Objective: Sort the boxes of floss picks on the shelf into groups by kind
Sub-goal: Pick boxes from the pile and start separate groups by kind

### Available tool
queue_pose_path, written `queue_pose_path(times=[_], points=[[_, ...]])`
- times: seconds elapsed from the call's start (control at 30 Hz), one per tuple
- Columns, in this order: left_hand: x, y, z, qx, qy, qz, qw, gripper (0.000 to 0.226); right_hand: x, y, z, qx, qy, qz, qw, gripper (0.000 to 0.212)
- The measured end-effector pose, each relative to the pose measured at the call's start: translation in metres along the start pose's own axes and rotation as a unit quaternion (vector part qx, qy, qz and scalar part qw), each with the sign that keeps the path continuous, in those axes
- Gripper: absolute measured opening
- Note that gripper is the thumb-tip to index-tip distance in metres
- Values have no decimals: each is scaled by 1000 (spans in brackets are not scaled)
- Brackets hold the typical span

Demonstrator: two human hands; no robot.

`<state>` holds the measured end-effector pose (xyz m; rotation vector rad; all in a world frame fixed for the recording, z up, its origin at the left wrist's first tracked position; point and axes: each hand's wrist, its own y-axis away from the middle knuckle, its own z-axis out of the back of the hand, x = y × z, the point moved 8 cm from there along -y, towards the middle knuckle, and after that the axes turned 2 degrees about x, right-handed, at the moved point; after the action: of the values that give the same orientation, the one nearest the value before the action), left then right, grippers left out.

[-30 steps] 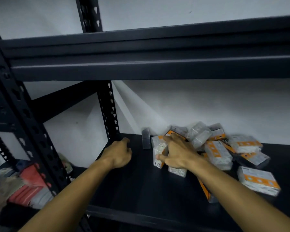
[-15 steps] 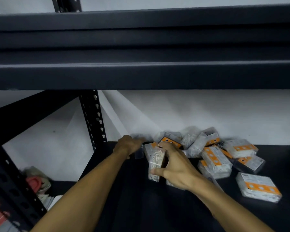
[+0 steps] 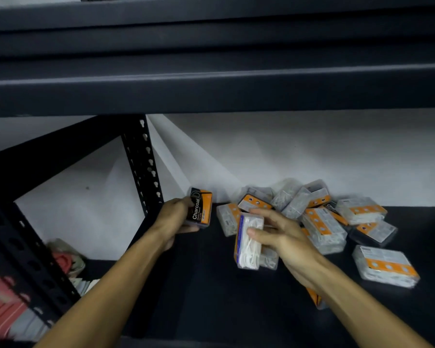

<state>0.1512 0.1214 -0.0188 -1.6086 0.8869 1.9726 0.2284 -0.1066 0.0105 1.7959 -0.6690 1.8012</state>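
Two boxes are in your hands now, one for each. Your left hand [image 3: 176, 219] grips the black charcoal box [image 3: 201, 209] and holds it upright at the 9 o'clock side of the shelf [image 3: 211, 302], near the corner post [image 3: 142, 167]. I think you hold it there because this free corner can become the place for the charcoal kind. Your right hand [image 3: 284, 234] pinches a clear box of white picks [image 3: 248, 241] on its edge, thumb on the front and fingers behind, just at the 9 o'clock border of the pile [image 3: 319, 214]. Lifted like this, its label can be read before you choose a group. The other boxes lie mixed at 3 o'clock, some tilted and leaning on each other against the back wall [image 3: 312, 151], so most of the sorting is not yet done. One more black box [image 3: 333, 206] seems buried in the pile.
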Motion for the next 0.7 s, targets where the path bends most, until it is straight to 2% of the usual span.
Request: queue_pose_path(times=[0.13,0.27,0.4,0.47,0.53,0.63,0.7], points=[[7,40,1,23,76,6,997,29,-10,8,-9,3,-136,-36,990,24],[15,69,5,21,96,11,995,30,-22,17,-18,17,-252,-84,964,33],[23,88,8,24,73,14,997,34,-37,27,-21,1,-300,-173,938,45],[25,95,9,26,48,8,998,34,-40,32,-20,-11,-296,-188,937,46],[27,99,11,29,3,-3,1000,32,-40,36,-17,-16,-254,-181,950,44],[29,104,15,35,-66,-35,997,26,-39,40,-8,-30,-131,-157,978,49],[27,109,13,60,-100,-60,991,23,-38,42,1,-48,-45,-133,989,36]])
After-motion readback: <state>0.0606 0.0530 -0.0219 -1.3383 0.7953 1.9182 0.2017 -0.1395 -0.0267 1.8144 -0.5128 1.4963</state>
